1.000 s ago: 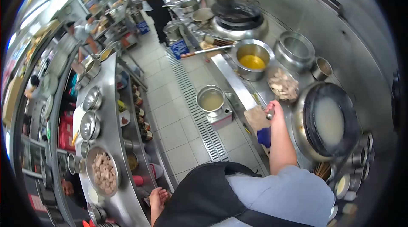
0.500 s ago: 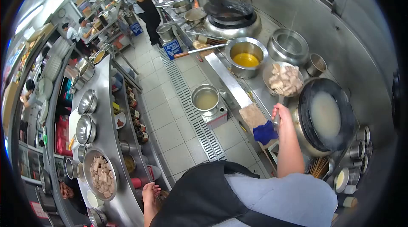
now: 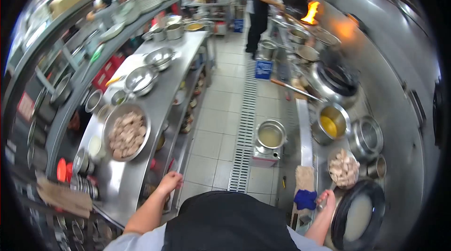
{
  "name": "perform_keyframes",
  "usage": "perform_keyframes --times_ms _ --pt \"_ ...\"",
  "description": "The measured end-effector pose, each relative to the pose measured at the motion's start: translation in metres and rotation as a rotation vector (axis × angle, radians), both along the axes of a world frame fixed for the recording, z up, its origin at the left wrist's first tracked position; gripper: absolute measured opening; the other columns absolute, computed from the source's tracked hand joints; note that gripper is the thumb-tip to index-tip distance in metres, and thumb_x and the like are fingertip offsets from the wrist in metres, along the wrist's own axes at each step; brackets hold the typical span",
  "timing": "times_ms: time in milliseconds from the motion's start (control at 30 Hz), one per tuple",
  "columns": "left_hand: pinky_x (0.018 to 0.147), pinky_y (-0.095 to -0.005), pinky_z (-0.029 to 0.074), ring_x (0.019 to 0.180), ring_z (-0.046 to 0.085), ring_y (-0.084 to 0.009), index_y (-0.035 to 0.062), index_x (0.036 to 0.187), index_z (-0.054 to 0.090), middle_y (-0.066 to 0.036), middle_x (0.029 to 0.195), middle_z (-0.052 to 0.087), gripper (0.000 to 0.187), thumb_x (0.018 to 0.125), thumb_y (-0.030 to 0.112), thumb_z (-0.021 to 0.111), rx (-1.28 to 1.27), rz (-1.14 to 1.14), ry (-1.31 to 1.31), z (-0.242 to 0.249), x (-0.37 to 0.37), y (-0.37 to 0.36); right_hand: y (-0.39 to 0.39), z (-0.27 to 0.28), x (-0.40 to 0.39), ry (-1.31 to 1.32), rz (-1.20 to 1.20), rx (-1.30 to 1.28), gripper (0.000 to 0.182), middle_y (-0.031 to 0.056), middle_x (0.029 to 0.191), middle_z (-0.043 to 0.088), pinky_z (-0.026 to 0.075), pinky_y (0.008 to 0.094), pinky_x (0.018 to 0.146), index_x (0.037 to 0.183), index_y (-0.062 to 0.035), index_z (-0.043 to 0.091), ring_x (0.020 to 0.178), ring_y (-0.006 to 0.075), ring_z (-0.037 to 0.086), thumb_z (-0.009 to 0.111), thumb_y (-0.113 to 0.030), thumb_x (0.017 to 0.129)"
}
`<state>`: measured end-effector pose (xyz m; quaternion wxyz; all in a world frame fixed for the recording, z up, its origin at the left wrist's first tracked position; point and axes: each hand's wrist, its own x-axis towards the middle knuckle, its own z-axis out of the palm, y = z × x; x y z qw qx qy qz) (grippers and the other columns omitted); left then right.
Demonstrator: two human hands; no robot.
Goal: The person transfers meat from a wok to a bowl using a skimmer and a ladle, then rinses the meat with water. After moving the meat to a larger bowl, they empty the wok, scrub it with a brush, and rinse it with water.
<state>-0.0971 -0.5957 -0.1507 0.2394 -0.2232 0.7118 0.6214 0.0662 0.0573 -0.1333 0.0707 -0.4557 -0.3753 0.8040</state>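
My right hand (image 3: 326,199) is closed around the handle of a strainer (image 3: 333,186) on the right-hand cooking range. Pale chunks of meat (image 3: 344,168) are heaped in its bowl, beside a black wok (image 3: 381,208) of cloudy liquid (image 3: 358,217). By that hand lie a dark blue cloth (image 3: 305,200) and a beige cloth (image 3: 305,177). My left hand (image 3: 170,183) hangs near the left counter's edge, fingers loosely curled with nothing visible in them. On that counter stands a large steel bowl (image 3: 147,134) holding more meat chunks (image 3: 128,135).
A pot of yellow liquid (image 3: 347,118) and a steel pot (image 3: 368,134) stand on the range. A pot of cloudy liquid (image 3: 271,134) sits low in the aisle beside a floor grate (image 3: 242,152). Farther off, a person (image 3: 258,9) works at a wok over flames (image 3: 310,12).
My view has swung left, bringing the counter with the meat bowl nearer the middle. My left hand has moved forward beside the counter. My right hand keeps its grip on the strainer.
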Motion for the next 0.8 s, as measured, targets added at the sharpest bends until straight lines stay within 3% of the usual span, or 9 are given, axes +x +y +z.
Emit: perform_keyframes --times_ms 100,200,267,333,500,600,667,767,800 --pt "0.062 -0.0272 0.05 0.067 0.062 -0.015 0.0046 0.096 0.058 -0.007 0.082 0.063 0.019 0.091 0.023 0.058 0.019 0.017 0.008 0.003 -0.011 -0.011 0.002 -0.006 0.008 0.002 -0.037 0.0 0.026 -0.0035 0.05 0.043 0.035 0.0304 0.035 0.061 -0.0181 0.043 0.038 0.0128 0.041 0.053 -0.025 0.085" --pt "0.064 -0.0275 0.052 0.07 0.062 -0.0144 0.0051 0.096 0.056 -0.006 0.084 0.062 0.019 0.094 0.023 0.056 0.065 0.048 0.046 0.017 -0.017 -0.035 -0.032 0.039 0.008 0.013 -0.04 -0.015 0.024 -0.0041 0.052 0.041 0.036 0.0311 0.035 0.065 -0.0179 0.042 0.039 0.012 0.041 0.051 -0.023 0.087" --pt "0.062 -0.0265 0.05 0.069 0.061 -0.0136 0.0058 0.095 0.056 -0.006 0.084 0.062 0.024 0.096 0.03 0.053 0.126 0.13 0.064 0.032 -0.017 -0.056 -0.06 0.067 0.006 0.02 0.03 0.081 0.022 -0.0044 0.053 0.043 0.036 0.03 0.035 0.067 -0.0182 0.042 0.039 0.0119 0.043 0.051 -0.022 0.088" --pt "0.059 -0.0247 0.047 0.064 0.058 -0.0116 0.0069 0.093 0.058 -0.003 0.079 0.06 0.034 0.096 0.039 0.05 0.216 0.265 0.095 0.038 -0.016 -0.079 -0.11 0.111 -0.003 -0.004 0.008 0.226 0.012 -0.0017 0.053 0.042 0.037 0.0284 0.031 0.076 -0.0121 0.047 0.036 0.0114 0.042 0.049 -0.016 0.087" --pt "0.057 -0.0258 0.045 0.061 0.058 -0.0123 0.0038 0.092 0.059 -0.004 0.078 0.061 0.042 0.096 0.045 0.05 0.078 0.207 0.257 0.031 -0.001 -0.134 -0.222 0.192 -0.05 0.09 0.396 0.373 0.006 -0.0001 0.053 0.041 0.036 0.0285 0.03 0.083 -0.0085 0.048 0.034 0.012 0.04 0.048 -0.014 0.087" --pt "0.055 -0.0261 0.045 0.055 0.056 -0.0139 0.0015 0.088 0.06 -0.006 0.072 0.06 0.048 0.095 0.048 0.049 0.138 0.283 0.232 0.049 0.012 -0.153 -0.288 0.215 -0.088 0.16 0.635 0.346 0.006 0.0008 0.053 0.041 0.036 0.0285 0.03 0.088 -0.0064 0.048 0.034 0.0123 0.04 0.048 -0.012 0.086" --pt "0.052 -0.0264 0.044 0.05 0.054 -0.0147 0.0008 0.083 0.059 -0.007 0.066 0.058 0.051 0.095 0.05 0.049 0.199 0.428 0.245 0.037 0.019 -0.173 -0.324 0.219 -0.118 0.168 0.809 0.204 0.024 0.0061 0.055 0.043 0.038 0.0329 0.028 0.106 -0.003 0.044 0.033 0.018 0.042 0.05 -0.006 0.083" --pt "0.046 -0.0232 0.039 0.048 0.047 -0.0106 0.004 0.081 0.055 -0.003 0.063 0.053 0.046 0.096 0.047 0.048 0.062 0.869 0.374 0.035 0.009 -0.206 -0.397 0.225 -0.161 0.096 1.02 0.144 0.022 0.0049 0.056 0.044 0.039 0.0316 0.03 0.101 -0.0037 0.046 0.034 0.0161 0.042 0.053 -0.003 0.08" --pt "0.046 -0.0232 0.039 0.048 0.047 -0.0106 0.004 0.081 0.055 -0.003 0.063 0.053 0.046 0.096 0.047 0.048 0.064 0.881 0.369 0.036 0.002 -0.217 -0.421 0.227 -0.174 0.076 1.114 0.117 0.021 0.0046 0.056 0.044 0.038 0.031 0.03 0.099 -0.0035 0.047 0.034 0.0154 0.042 0.054 -0.002 0.079"
